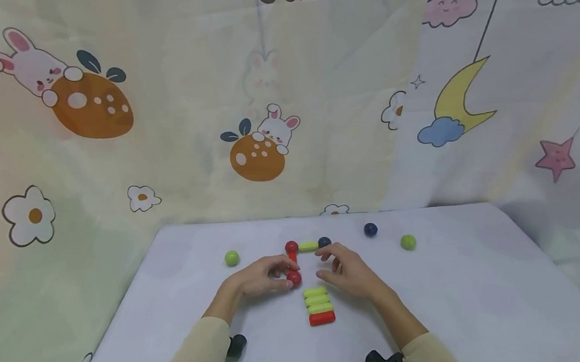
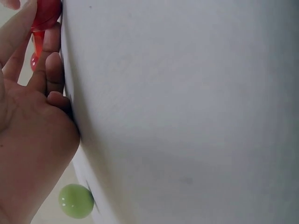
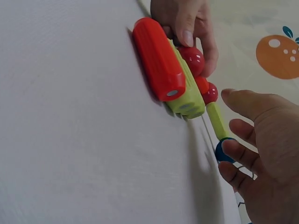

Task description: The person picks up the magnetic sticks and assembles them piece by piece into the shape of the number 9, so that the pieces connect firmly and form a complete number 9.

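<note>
The left hand point(image 1: 262, 276) grips the near red ball point(image 1: 294, 278) between thumb and fingers. A red stick point(image 1: 292, 256) links that ball to a second red ball point(image 1: 291, 247). From there a yellow-green stick point(image 1: 308, 246) runs right to a dark blue ball point(image 1: 324, 242). The right hand point(image 1: 351, 271) is beside the blue ball, fingers apart and loosely bent; in the right wrist view its fingertips are at the blue ball point(image 3: 225, 150), and whether they touch cannot be told. Several yellow-green sticks point(image 1: 318, 300) and one red stick point(image 1: 321, 318) lie side by side, nearer the body.
A green ball point(image 1: 231, 258) is on the left of the white table point(image 1: 167, 285). Another dark blue ball point(image 1: 371, 229) and a green ball point(image 1: 408, 242) lie at the back right. A printed cloth point(image 1: 187, 109) hangs behind the table's far edge.
</note>
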Demonstrator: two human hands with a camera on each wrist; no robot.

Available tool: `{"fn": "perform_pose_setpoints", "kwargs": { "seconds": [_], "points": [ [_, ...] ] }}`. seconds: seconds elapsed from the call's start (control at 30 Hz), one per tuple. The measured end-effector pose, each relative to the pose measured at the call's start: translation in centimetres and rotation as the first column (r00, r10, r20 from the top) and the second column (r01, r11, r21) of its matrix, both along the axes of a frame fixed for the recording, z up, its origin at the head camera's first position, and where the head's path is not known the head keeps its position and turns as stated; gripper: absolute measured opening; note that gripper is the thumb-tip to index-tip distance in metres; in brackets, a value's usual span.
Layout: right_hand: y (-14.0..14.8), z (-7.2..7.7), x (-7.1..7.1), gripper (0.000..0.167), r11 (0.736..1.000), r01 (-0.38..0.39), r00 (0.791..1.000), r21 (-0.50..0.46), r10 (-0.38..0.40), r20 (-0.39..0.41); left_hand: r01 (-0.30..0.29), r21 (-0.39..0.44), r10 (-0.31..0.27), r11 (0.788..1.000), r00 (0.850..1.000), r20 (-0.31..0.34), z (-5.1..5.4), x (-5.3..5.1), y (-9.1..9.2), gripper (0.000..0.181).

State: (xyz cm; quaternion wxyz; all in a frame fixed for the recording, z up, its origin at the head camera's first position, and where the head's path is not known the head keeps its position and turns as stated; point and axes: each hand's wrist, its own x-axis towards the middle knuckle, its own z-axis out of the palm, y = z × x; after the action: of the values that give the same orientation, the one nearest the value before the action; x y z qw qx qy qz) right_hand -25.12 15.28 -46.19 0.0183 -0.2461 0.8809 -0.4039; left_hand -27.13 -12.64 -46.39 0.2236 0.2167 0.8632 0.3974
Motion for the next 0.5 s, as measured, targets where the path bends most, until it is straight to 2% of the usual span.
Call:
{"fn": "perform_pose_setpoints", "kwargs": {
  "seconds": [0.5],
  "points": [
    [-0.84,-0.4,0.77,0.023,0.989,-0.119,0.989,0.084,0.11,0.103,-0.013,0.031,0.013,0.999,1.0,0.009,-0.11,0.27,-0.22,0.034]
  ]
}}
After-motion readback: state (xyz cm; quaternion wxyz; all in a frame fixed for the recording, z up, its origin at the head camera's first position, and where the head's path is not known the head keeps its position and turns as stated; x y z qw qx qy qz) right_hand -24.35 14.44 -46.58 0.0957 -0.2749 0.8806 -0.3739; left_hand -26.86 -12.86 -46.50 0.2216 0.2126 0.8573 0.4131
